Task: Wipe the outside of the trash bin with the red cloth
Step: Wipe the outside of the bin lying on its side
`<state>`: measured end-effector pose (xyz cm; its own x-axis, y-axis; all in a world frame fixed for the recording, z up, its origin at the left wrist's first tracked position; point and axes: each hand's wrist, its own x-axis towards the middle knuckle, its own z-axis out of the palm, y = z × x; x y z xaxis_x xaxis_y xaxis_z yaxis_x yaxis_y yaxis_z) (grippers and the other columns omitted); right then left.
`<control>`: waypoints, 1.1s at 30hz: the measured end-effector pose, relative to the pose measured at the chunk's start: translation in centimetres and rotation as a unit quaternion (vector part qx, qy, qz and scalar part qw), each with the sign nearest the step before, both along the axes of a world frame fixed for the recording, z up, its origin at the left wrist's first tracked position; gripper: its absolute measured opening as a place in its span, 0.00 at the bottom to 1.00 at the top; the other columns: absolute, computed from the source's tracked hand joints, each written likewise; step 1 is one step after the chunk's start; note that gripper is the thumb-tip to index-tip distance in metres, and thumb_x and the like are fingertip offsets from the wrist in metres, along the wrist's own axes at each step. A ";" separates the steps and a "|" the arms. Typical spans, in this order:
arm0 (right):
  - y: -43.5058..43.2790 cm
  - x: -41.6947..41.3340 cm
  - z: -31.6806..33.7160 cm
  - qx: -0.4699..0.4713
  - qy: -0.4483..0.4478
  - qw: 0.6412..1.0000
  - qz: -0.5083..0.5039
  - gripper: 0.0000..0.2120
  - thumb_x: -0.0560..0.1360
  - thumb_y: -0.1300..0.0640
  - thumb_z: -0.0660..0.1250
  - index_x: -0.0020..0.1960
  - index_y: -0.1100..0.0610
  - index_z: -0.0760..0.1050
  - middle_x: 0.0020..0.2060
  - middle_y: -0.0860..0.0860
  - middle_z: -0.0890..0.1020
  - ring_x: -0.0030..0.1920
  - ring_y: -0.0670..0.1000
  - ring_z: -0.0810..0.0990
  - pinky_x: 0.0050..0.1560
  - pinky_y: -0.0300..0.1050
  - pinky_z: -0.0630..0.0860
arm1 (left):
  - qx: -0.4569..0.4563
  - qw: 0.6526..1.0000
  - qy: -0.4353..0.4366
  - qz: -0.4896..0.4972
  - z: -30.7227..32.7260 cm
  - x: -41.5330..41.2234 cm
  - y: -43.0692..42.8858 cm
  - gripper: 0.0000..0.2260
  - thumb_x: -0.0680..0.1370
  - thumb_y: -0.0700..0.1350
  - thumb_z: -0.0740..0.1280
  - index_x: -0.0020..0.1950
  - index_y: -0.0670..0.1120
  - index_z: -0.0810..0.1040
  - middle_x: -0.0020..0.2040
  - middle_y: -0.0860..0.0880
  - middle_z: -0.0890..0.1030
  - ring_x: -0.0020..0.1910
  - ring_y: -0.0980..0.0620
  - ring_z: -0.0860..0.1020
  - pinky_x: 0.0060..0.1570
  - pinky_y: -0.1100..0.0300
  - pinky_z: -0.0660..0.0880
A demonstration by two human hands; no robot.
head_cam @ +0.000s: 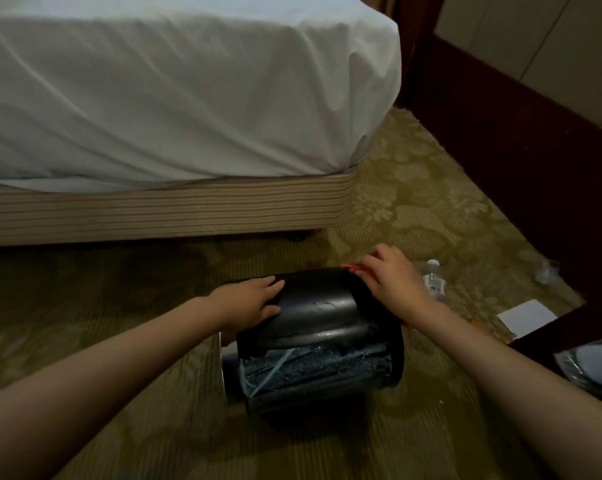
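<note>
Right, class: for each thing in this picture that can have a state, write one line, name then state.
trash bin: on its side on the carpet, open mouth facing the camera, bluish material inside.
red cloth: mostly hidden, only an edge showing at the bin's far end.
left hand: flat, fingers straight, resting on the bin.
right hand: fingers curled, gripping the cloth.
bottle: upright, capped.

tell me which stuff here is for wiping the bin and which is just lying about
For the job: black trash bin on its side, red cloth under the right hand, left hand resting on it.
Lying about: water bottle, white paper, crumpled plastic, bed.
</note>
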<state>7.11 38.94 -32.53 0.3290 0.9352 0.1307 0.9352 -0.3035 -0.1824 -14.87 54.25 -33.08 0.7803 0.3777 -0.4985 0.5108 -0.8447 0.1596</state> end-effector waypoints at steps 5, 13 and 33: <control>1.5 -4.4 -0.6 0.044 -0.091 0.982 0.157 0.06 0.73 0.54 0.69 0.48 0.55 0.81 0.46 0.55 0.79 0.47 0.59 0.77 0.44 0.54 0.72 | -0.059 0.998 -0.008 0.028 0.0 0.7 1.4 0.27 0.81 0.54 0.53 0.77 0.51 0.45 0.78 0.49 0.47 0.76 0.51 0.50 0.73 0.55 0.51; -1.3 0.1 -2.4 0.100 -0.088 0.967 0.217 0.11 0.74 0.54 0.64 0.49 0.55 0.83 0.49 0.54 0.82 0.51 0.59 0.81 0.48 0.54 0.77 | -0.161 0.985 0.008 0.068 0.0 1.4 3.7 0.35 0.77 0.59 0.61 0.76 0.55 0.44 0.77 0.53 0.44 0.76 0.51 0.48 0.73 0.52 0.48; -0.4 0.1 -3.0 0.082 -0.098 0.943 0.307 0.15 0.76 0.57 0.60 0.58 0.58 0.80 0.53 0.59 0.81 0.57 0.61 0.75 0.50 0.62 0.75 | -0.225 0.964 -0.001 0.142 -0.5 2.5 6.9 0.32 0.74 0.57 0.66 0.75 0.59 0.55 0.75 0.49 0.58 0.72 0.45 0.59 0.70 0.48 0.57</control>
<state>7.18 38.51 -35.53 -0.3130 0.9037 0.2923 0.9463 0.3230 0.0148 -12.35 61.12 -33.57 0.6782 0.3217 -0.6607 0.7106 -0.5163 0.4780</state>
